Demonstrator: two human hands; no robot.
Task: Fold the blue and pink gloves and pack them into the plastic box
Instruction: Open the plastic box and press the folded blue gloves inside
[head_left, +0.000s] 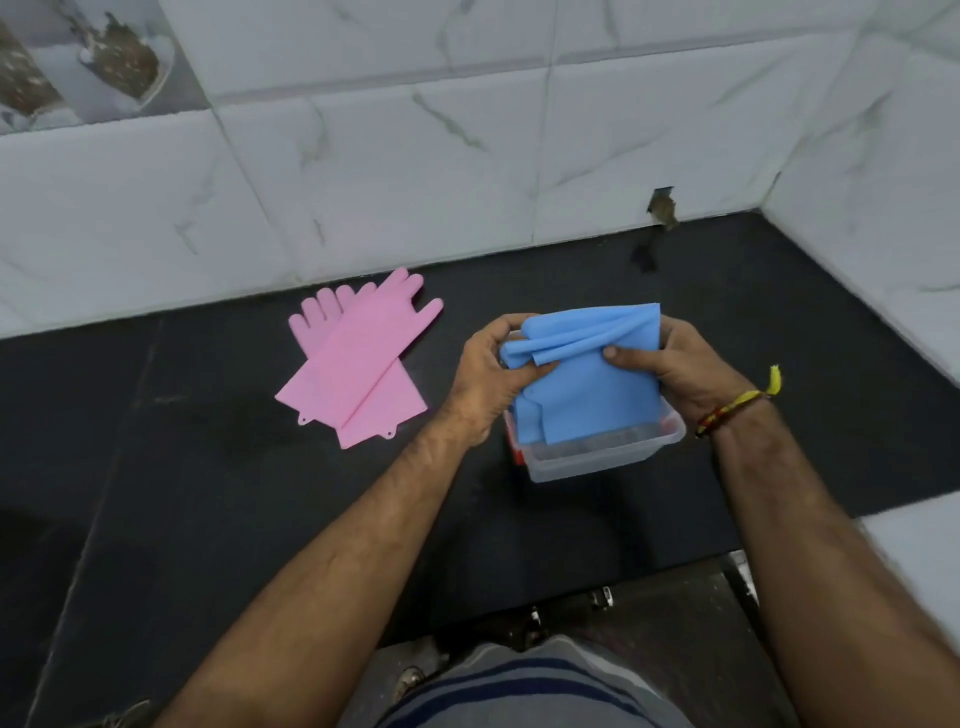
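The folded blue gloves (587, 379) are held just above a clear plastic box (602, 457) on the black counter. My left hand (488, 369) grips their left edge with curled fingers. My right hand (680, 364) grips the right edge, thumb pressed on top. The lower end of the blue bundle dips into the box. Two pink gloves (353, 358) lie flat and overlapping on the counter to the left, fingers pointing toward the wall.
The black counter (208, 467) runs to a marble-tiled wall (415, 171) at the back and right. A small hole (662, 205) shows in the wall behind the box. The counter's front edge is near my body.
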